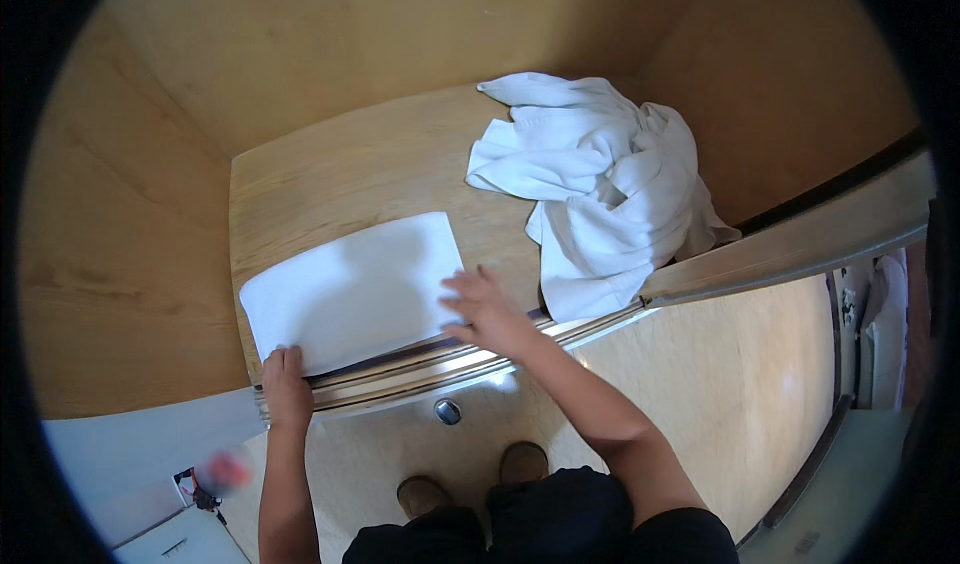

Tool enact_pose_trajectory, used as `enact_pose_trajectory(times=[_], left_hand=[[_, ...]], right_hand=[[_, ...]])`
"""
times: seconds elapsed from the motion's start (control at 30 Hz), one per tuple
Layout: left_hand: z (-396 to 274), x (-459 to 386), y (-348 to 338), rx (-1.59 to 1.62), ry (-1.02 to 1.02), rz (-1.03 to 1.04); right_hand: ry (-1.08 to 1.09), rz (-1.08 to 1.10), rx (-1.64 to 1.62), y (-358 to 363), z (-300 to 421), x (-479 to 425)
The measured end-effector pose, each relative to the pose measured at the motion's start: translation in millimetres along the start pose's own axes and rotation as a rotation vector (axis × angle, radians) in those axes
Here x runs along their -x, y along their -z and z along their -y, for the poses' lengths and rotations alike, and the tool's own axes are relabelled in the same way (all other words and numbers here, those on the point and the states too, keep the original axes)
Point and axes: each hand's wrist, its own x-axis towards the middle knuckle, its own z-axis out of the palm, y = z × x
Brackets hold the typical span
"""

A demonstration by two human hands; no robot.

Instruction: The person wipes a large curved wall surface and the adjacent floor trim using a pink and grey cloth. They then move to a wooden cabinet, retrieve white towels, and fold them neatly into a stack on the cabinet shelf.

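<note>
A folded white cloth point(360, 286) lies flat on the wooden floor of a cabinet. My left hand point(286, 384) rests at its near left corner, fingertips on the cloth; whether they pinch it cannot be told. My right hand point(487, 313), slightly blurred, is at the cloth's right edge with its fingers spread and nothing held. To the right of it lies a crumpled heap of white cloths point(615, 189), one of which hangs over the front edge near the sliding-door track.
Wooden walls point(375, 39) enclose the cabinet at the back and sides. A door track point(405, 384) runs along its front, with a sliding door panel point(787, 241) at the right. A round metal fitting point(448, 412) sits on the room floor near my shoes point(523, 462).
</note>
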Motion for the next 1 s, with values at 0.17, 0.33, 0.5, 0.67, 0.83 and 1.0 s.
enact_pose_trajectory(times=[0.17, 0.33, 0.5, 0.67, 0.83, 1.0], left_hand=[[-47.4, -6.5, 33.4, 0.177, -0.007, -0.031], [-98.9, -29.1, 24.9, 0.679, -0.106, 0.028], [-135.9, -59.0, 40.6, 1.318, 0.077, 0.468], [-170.8, -75.0, 37.5, 2.043, 0.219, 0.96], [-192.2, -63.8, 40.1, 1.459, 0.036, 1.138], [-195.8, -43.9, 4.8, 1.191, -0.169, 0.923]], right_hand=[[-0.477, -0.351, 0.832, 101.8, -43.0, -16.8], [-0.584, -0.389, 0.354, 123.3, -61.0, -1.8], [-0.2, -0.477, -0.132, 119.6, 59.4, -15.4], [0.089, 0.073, -0.821, 112.9, 117.7, 9.2], [-0.019, 0.51, -1.126, 81.8, 130.7, 29.0], [0.095, 0.305, -0.894, 125.9, 98.6, 20.3]])
